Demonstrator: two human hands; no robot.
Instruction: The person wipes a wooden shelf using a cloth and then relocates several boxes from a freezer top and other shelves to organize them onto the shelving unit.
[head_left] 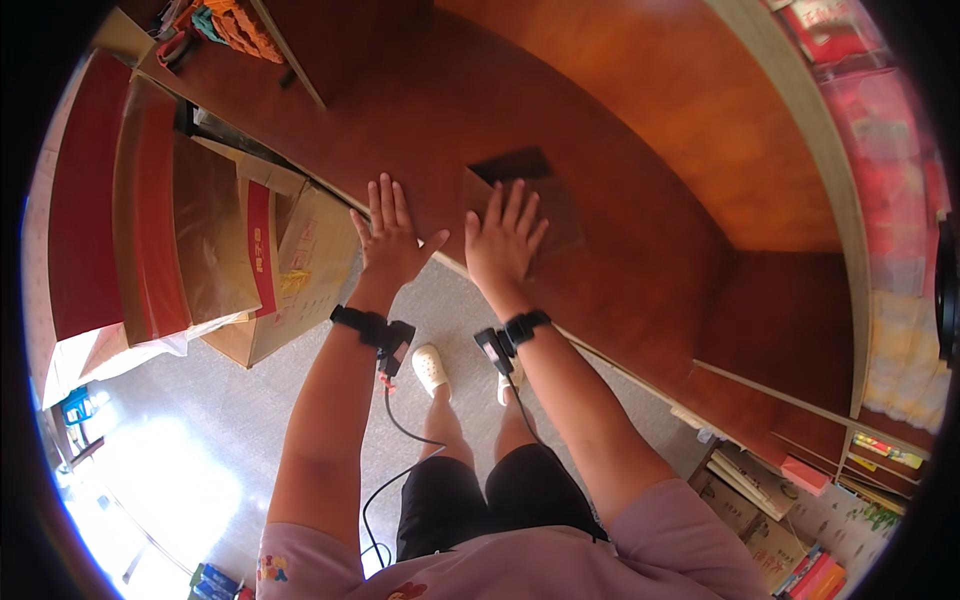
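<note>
Both my hands are held out palms down, fingers spread, with nothing in them. My left hand [390, 240] is at the near edge of a reddish-brown wooden counter [390, 110], its thumb pointing toward the right one. Over the counter top, my right hand [498, 245] covers part of a dark four-sided patch [550, 195]; I cannot tell whether that is a flat sheet, a reflection or an opening. Whether either palm touches the wood cannot be seen. Each wrist wears a black strap with a small boxed device [396, 345] and a cable.
Cardboard boxes [310, 270] and red and brown packages [150, 220] stand at the left. A curved orange-brown panel [660, 100] rises behind the counter. Red packets [870, 130] line the far right. Below are grey floor [260, 400], an open carton [740, 510] and my pale clogs [430, 368].
</note>
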